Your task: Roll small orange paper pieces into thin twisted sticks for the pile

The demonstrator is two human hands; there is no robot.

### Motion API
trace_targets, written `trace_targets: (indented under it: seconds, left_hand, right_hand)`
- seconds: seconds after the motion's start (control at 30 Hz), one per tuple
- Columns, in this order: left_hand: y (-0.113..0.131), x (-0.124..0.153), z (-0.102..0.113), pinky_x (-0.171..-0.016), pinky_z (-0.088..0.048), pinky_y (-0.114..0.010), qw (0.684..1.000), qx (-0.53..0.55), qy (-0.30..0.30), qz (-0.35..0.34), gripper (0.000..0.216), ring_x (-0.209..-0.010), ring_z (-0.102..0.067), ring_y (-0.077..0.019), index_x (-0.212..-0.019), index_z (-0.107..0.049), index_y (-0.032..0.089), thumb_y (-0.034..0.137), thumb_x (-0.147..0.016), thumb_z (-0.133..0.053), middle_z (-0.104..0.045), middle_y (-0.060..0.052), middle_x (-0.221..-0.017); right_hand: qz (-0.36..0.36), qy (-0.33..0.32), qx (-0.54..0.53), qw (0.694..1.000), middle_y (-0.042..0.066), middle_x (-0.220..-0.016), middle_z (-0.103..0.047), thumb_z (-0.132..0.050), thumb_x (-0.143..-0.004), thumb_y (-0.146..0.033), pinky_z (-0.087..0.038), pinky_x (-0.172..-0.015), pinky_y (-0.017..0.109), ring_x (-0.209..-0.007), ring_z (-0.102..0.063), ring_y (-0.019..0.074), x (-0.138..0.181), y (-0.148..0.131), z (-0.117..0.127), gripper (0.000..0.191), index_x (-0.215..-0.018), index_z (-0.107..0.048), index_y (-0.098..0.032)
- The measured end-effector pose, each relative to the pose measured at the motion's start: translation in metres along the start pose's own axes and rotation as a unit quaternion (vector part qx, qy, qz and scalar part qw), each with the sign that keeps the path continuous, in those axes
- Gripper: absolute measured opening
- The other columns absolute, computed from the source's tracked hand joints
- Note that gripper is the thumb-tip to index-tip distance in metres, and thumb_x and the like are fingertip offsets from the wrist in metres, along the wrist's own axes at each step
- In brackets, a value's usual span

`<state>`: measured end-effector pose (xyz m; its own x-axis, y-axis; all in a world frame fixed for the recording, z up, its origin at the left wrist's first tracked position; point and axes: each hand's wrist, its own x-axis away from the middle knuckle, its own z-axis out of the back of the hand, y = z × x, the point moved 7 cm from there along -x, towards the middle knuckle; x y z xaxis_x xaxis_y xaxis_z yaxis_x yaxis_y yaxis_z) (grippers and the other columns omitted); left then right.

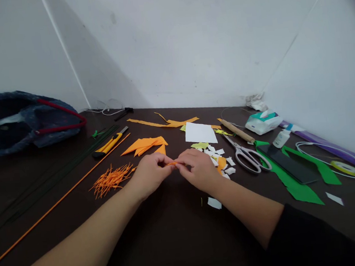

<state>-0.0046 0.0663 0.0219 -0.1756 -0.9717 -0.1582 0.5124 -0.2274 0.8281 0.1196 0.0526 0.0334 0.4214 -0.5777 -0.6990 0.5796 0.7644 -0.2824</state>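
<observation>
Between my two hands runs a small twisted strip of orange paper [170, 164]. My left hand [151, 172] pinches one end with thumb and forefinger, and my right hand [200, 168] pinches the other end close by. Left of my left hand lies a pile of thin twisted orange paper strips [111, 181]. Just beyond it are folded orange paper pieces [143, 145]. Torn white paper scraps [230, 170] are scattered beside my right hand, partly hidden by it. A white square sheet [200, 132] lies behind them.
On the right are scissors [248, 156], a wooden stick [236, 131], green paper [301, 192], a dark phone [287, 164], a small bottle [282, 138] and a tissue pack [262, 122]. On the left are a yellow cutter [110, 144], a long orange stick [60, 199] and a dark blue bag [52, 120].
</observation>
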Motion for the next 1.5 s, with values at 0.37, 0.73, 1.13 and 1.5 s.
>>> trace_targets:
  seconds: [0.37, 0.73, 1.13, 1.5]
  left_hand:
    - [0.005, 0.001, -0.001, -0.063, -0.039, -0.027, 0.992, -0.103, -0.008, -0.075, 0.008, -0.067, -0.052, -0.0147, -0.065, -0.058, 0.018, 0.016, -0.064, -0.05, -0.056, -0.001, -0.072]
    - [0.018, 0.006, -0.005, -0.07, -0.039, -0.029, 0.99, -0.087, -0.08, -0.073, 0.016, -0.076, -0.054, -0.0176, -0.075, -0.062, 0.019, 0.031, -0.073, -0.053, -0.061, -0.001, -0.078]
    - [0.007, 0.001, 0.003, -0.057, -0.035, -0.025, 0.995, -0.093, -0.017, -0.026, 0.01, -0.062, -0.047, -0.0139, -0.063, -0.056, 0.018, 0.026, -0.069, -0.056, -0.056, 0.002, -0.064]
    - [-0.007, 0.002, -0.022, -0.067, -0.042, -0.03, 0.976, 0.175, -0.126, 0.028, 0.015, -0.064, -0.052, -0.0138, -0.072, -0.06, 0.016, 0.03, -0.074, -0.057, -0.06, -0.001, -0.068]
  right_hand:
    - [-0.186, -0.05, -0.18, 0.965, -0.002, -0.068, -0.054, -0.055, -0.062, -0.01, -0.039, -0.054, 0.023, -0.06, -0.049, 0.0103, 0.003, 0.021, -0.011, 0.01, -0.064, -0.051, -0.019]
    - [-0.242, -0.079, -0.201, 0.946, -0.005, -0.062, -0.053, -0.056, -0.059, -0.01, -0.035, -0.05, 0.021, -0.055, -0.046, 0.0089, 0.005, 0.018, -0.015, 0.012, -0.06, -0.048, -0.019]
    - [-0.26, -0.055, -0.176, 0.948, -0.002, -0.065, -0.056, -0.061, -0.062, -0.016, -0.038, -0.052, 0.023, -0.056, -0.048, 0.0099, 0.006, 0.033, -0.007, 0.009, -0.061, -0.053, -0.019]
    - [-0.065, -0.039, -0.146, 0.986, -0.001, -0.07, -0.052, -0.053, -0.066, -0.007, -0.04, -0.062, 0.025, -0.067, -0.05, 0.012, 0.0, 0.011, -0.003, 0.013, -0.06, -0.052, -0.019]
